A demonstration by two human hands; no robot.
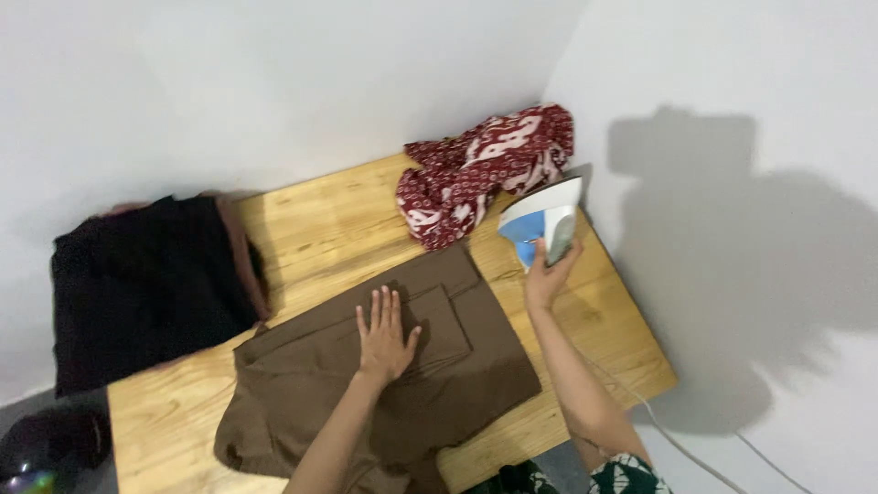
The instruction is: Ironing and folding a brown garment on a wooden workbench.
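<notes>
A brown garment (457, 366) lies spread on a wooden table (329, 229). My left hand (384, 334) rests flat on it, fingers apart, pressing the cloth near a folded flap. My right hand (546, 274) grips the handle of a white and blue clothes iron (541, 222), which stands on its heel at the table's far right side, beside the brown garment. The iron's cord (677, 439) trails off the right edge toward the floor.
A crumpled red and white patterned cloth (480, 169) sits at the far right corner against the wall. A stack of black clothes (146, 284) lies at the left end. White walls close in behind and to the right. A dark object (50, 444) sits low left.
</notes>
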